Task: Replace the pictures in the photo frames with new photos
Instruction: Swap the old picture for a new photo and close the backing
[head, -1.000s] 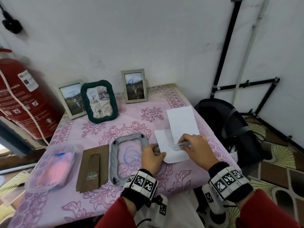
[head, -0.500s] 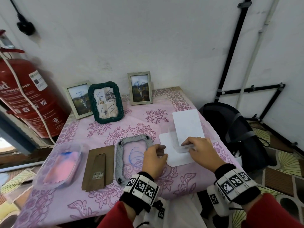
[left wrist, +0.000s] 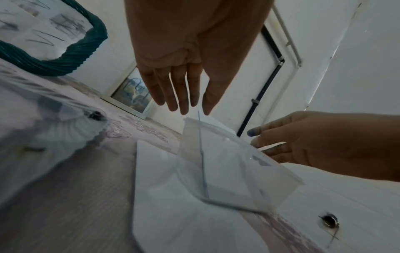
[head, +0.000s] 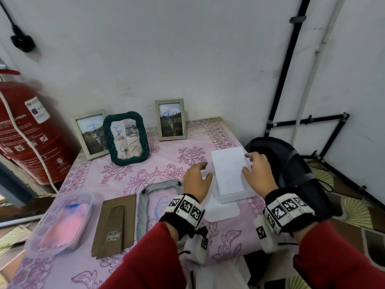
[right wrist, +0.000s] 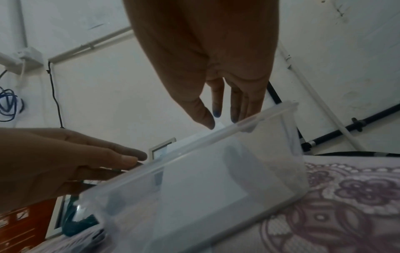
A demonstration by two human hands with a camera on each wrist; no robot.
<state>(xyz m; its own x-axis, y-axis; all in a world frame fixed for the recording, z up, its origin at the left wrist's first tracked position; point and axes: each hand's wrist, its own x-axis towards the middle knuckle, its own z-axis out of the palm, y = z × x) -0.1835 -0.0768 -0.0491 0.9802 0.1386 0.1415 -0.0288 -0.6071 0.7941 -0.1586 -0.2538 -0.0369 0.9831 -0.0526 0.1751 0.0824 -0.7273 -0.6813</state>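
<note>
While both my hands hover with fingers loosely spread and gripping nothing, my left hand [head: 196, 178] and right hand [head: 257, 174] flank the white photo paper [head: 229, 170]. It stands tilted in a clear plastic container [head: 233, 198] at the table's right side, long axis running away from me toward the wall. I judge I'm fetching a new photo; next I must pinch it and carry it to the grey frame [head: 143, 197] lying face-down.

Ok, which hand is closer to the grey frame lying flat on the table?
Left. The left hand hovers just past the grey frame's far right corner, beside the clear container. The right hand is on the container's far side, farther from the frame.
</note>
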